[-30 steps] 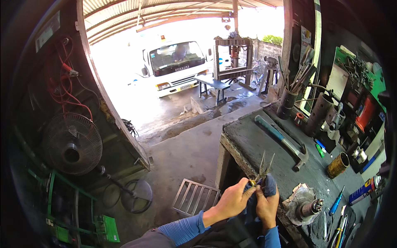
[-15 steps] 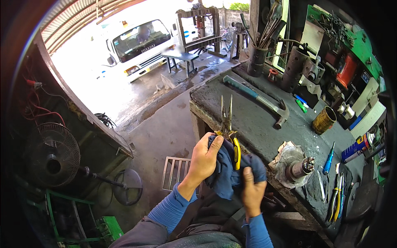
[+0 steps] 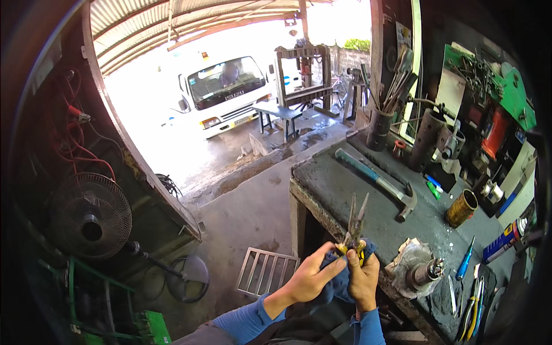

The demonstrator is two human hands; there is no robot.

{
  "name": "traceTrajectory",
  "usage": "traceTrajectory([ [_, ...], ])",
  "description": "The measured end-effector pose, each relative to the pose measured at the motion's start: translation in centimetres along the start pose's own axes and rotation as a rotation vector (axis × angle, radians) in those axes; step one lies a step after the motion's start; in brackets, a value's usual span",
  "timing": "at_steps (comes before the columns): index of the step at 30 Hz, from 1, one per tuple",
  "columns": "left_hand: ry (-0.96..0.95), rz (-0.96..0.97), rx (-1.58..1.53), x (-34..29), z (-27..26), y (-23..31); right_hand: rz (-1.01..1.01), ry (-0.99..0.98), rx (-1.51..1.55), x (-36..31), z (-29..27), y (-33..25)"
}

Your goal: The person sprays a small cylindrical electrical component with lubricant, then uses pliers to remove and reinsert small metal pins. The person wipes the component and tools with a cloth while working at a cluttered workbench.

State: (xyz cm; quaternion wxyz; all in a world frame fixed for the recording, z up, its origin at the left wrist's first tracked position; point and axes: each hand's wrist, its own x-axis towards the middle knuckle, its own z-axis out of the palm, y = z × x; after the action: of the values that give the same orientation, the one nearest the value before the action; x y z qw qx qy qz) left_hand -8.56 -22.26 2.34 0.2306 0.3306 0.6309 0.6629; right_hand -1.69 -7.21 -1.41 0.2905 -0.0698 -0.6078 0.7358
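Over the bench's near edge I hold long-nose pliers (image 3: 355, 217), tips up and slightly parted, with yellow-and-black handles. A dark blue cloth (image 3: 340, 283) is bunched around the handles and hides most of them. My left hand (image 3: 310, 279) is closed on the pliers through the cloth, its thumb pointing at the pivot. My right hand (image 3: 363, 283) grips the handles from the other side, thumb pressed just below the pivot. Right of my hands, a cylindrical metal part (image 3: 426, 272) stands on a crumpled, stained sheet (image 3: 402, 266) on the bench.
The dark workbench (image 3: 322, 178) holds a claw hammer (image 3: 376, 178), a rusty cup (image 3: 462, 208), a blue screwdriver (image 3: 466, 261), yellow-blue pliers (image 3: 472, 310) and a spray can (image 3: 501, 242). On the left stands a fan (image 3: 91, 215); a metal grate (image 3: 267, 270) lies low. A white truck (image 3: 227, 95) is outside.
My right hand has come up from the hanging cloth to the pliers' handles, beside my left hand. The cloth is gathered tighter. My view has shifted, so the scene sits lower and further right.
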Motion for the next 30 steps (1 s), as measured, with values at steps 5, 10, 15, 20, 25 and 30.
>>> traceTrajectory([
  [5,-0.207,-0.169,-0.470,0.2,-2.6,0.3,-0.143,0.102,-0.513,-0.9,0.1,0.2],
  [10,0.054,-0.179,-0.325,2.2,-1.7,-4.3,-0.333,0.098,-1.139,-2.0,0.1,1.5],
  [15,0.367,0.062,0.113,0.8,1.4,-3.9,-0.250,0.174,-0.999,-1.6,0.8,3.2],
  [20,-0.050,-0.207,-1.022,-1.5,-2.1,-2.9,-0.285,0.263,-0.852,-0.7,0.3,2.1],
  [25,0.073,-0.149,-0.576,-1.6,-1.3,-6.0,-0.311,0.233,-0.877,-1.1,1.3,3.9],
  [30,0.165,-0.085,-0.034,-0.3,-2.3,-5.4,-0.319,0.176,-0.917,-2.1,1.3,4.3],
])
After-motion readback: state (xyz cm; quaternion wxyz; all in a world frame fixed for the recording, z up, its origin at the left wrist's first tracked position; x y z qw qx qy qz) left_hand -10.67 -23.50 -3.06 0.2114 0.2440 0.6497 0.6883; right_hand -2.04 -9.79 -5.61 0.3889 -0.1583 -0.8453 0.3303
